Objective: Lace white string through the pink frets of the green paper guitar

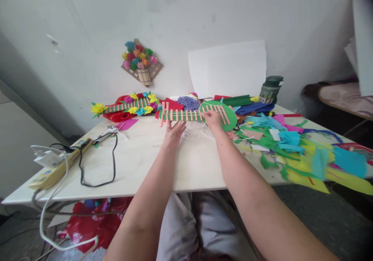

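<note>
A green paper guitar (pixel 224 121) with pink strips across its neck and round body lies on the white table (pixel 140 167), near the far middle. My left hand (pixel 174 131) rests just below the neck, fingers stretched out and apart, touching its lower edge. My right hand (pixel 212 119) lies on the round body where it meets the neck, fingers pressed on a pink strip. Thin white string (pixel 194 133) lies loose on the table between my hands.
Coloured paper scraps (pixel 291 148) cover the table's right side. A second flower-decorated guitar (pixel 128 106) lies at the far left. A glue gun (pixel 106 134) and power strip (pixel 55 167) with cables sit at left. A dark jar (pixel 271 89), purple yarn (pixel 188 103) and white sheet (pixel 227 68) stand behind.
</note>
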The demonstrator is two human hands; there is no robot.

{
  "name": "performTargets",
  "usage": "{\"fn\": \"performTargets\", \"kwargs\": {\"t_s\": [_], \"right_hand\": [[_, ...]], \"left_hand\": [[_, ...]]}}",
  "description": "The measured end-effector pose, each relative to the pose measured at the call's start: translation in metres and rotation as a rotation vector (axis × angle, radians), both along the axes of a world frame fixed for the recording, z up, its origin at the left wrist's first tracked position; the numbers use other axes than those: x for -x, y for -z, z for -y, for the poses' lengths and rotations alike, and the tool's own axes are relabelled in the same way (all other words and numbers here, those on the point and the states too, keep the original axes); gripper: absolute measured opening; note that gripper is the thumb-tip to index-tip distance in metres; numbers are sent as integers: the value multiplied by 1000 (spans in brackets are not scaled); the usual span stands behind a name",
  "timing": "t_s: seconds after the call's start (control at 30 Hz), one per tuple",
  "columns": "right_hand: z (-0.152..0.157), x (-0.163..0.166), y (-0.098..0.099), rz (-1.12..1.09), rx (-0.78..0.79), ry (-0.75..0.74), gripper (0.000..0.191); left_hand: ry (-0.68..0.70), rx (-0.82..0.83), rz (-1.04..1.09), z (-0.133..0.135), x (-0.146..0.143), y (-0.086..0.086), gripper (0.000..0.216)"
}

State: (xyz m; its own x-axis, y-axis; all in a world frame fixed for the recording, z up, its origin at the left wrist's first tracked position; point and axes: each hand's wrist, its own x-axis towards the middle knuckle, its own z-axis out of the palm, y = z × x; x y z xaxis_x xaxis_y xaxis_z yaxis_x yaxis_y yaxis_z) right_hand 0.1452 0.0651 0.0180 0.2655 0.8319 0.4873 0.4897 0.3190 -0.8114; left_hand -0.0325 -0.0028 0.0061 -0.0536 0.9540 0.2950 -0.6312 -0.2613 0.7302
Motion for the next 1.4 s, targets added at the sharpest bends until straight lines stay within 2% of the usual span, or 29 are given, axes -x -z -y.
{"fn": "performTargets", "kwargs": {"t_s": [0.1,0.27,0.4,0.5,0.6,0.7,0.93,1.1,1.2,1.4], "right_hand": [[-1,0,1,19,-5,-29,20],[-2,2,2,46,-21,-89,20],[3,6,-1,-40,8,-156,20],[9,9,-4,-114,44,-277,18],[16,11,-9,-192,94,-395,19],[21,10,-16,-306,118,-434,21],[31,-7,-31,-610,179,-341,24],[24,-18,-29,-585,64,-217,27],[17,-19,-25,-543,-19,-163,28],[4,-23,-14,-524,-81,-78,32]], "left_hand": [[-120,-18,6,-2,-11,0,62],[-240,52,20,-5,-10,1,39],[-261,101,54,-3,-3,-3,26],[-295,109,99,-4,6,-5,19],[-353,106,157,-6,18,-4,15],[-427,120,198,-10,30,-2,13],[-546,186,258,-10,51,-3,14],[-621,215,249,-9,60,-4,21],[-635,258,270,-10,63,-3,19],[-627,276,241,-13,66,0,15]]}}
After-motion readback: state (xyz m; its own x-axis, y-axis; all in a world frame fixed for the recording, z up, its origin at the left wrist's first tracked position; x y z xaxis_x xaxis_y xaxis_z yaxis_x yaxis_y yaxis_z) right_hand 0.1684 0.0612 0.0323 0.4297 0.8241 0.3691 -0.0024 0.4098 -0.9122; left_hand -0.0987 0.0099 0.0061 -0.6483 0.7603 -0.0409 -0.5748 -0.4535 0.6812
